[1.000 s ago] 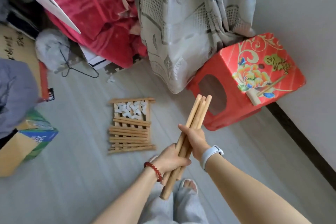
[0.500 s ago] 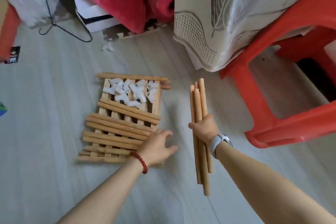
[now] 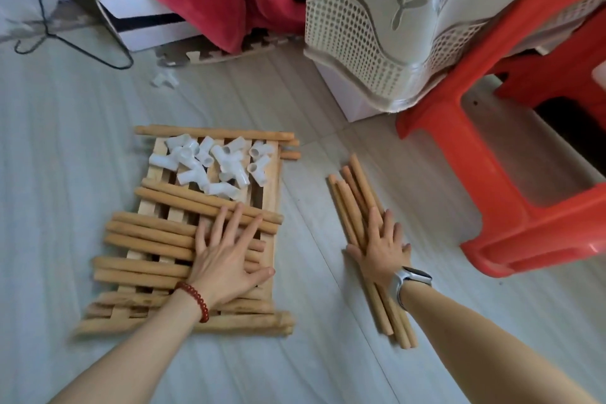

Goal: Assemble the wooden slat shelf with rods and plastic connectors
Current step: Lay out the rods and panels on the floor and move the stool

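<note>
On the floor [image 3: 328,354] lies a slat panel [image 3: 272,180], with a heap of connectors [image 3: 213,164] on its far end and loose rods [image 3: 147,233] lying crosswise over its middle and near end. The left hand [image 3: 226,259] rests flat on those rods. Right of the panel, apart from it, a bundle of rods [image 3: 351,197] lies on the floor under the right hand [image 3: 383,249]. A stool [image 3: 492,174] stands further right, a curtain [image 3: 410,10] behind the bundle, and one lone connector [image 3: 164,79] lies behind the panel.

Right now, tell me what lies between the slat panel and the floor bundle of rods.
Only bare grey floor separates wooden slat panel from rod bundle, head view.
</note>
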Action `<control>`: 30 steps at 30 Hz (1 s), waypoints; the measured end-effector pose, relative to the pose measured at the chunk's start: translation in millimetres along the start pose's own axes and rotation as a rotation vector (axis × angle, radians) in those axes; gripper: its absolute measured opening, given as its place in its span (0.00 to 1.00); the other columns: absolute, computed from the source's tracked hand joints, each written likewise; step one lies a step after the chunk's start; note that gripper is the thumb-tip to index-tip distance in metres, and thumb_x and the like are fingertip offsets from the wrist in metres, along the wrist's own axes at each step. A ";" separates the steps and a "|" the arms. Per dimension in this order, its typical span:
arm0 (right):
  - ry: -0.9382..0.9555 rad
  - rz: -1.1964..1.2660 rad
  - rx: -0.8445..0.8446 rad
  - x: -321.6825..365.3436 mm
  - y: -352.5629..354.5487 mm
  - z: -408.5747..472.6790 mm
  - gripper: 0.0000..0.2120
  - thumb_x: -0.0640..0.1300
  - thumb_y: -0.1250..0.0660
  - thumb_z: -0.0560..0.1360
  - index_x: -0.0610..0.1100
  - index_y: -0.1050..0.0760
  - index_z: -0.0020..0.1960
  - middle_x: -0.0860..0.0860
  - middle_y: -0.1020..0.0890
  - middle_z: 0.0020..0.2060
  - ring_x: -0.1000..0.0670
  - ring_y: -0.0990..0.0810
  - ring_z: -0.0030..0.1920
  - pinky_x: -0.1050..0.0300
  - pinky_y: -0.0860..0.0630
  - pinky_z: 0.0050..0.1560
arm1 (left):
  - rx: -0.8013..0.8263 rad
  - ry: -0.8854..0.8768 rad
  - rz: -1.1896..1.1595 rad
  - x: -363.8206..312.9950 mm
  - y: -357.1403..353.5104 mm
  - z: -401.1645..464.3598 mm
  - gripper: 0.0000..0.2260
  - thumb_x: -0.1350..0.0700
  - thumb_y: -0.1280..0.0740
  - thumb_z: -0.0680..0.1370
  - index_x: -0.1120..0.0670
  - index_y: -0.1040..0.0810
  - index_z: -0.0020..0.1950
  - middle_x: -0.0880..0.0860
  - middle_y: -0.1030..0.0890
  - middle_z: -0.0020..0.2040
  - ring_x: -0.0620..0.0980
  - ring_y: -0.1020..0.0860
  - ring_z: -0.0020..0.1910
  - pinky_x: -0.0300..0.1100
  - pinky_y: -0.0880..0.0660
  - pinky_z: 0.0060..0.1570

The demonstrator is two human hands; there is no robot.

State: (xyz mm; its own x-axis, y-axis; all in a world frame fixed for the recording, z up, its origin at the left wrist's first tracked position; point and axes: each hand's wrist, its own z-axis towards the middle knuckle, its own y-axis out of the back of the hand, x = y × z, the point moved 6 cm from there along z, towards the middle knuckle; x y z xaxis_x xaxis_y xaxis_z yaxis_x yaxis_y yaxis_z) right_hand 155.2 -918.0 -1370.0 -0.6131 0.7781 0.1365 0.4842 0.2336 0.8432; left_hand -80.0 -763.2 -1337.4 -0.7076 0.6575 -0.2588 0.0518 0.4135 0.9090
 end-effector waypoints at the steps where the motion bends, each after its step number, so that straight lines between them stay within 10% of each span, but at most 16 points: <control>1: 0.011 -0.016 0.019 -1.8 -0.1 -0.7 0.42 0.65 0.45 0.76 0.50 0.68 0.75 0.47 0.65 0.75 0.39 0.58 0.75 0.35 0.48 0.71 | 0.018 -0.008 0.000 0.4 1.1 2.2 0.46 0.25 0.53 0.60 0.39 0.59 0.75 0.47 0.69 0.74 0.49 0.70 0.72 0.56 0.67 0.70; 20: 0.128 -0.281 0.189 6.0 -24.0 -32.3 0.37 0.64 0.56 0.78 0.46 0.69 0.76 0.50 0.69 0.74 0.41 0.70 0.73 0.31 0.55 0.71 | 0.225 -0.028 0.187 57.7 14.3 -31.5 0.54 0.28 0.34 0.64 0.42 0.72 0.71 0.48 0.75 0.71 0.53 0.72 0.72 0.58 0.66 0.71; 30: 0.379 -0.037 -0.149 71.1 20.1 -39.6 0.29 0.56 0.48 0.79 0.49 0.49 0.76 0.50 0.47 0.76 0.47 0.51 0.76 0.40 0.51 0.74 | 0.359 -0.191 0.430 46.5 25.1 2.6 0.60 0.27 0.31 0.58 0.41 0.71 0.73 0.54 0.78 0.67 0.57 0.75 0.70 0.66 0.68 0.65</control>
State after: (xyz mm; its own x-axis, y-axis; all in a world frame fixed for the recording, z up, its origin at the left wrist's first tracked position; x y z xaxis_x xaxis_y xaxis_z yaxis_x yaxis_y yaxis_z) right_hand 96.6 -881.0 -1322.7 -0.8284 0.4944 0.2632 0.3791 0.1490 0.9133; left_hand -109.8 -720.5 -1327.4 -0.4325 0.9013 0.0234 0.5645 0.2504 0.7865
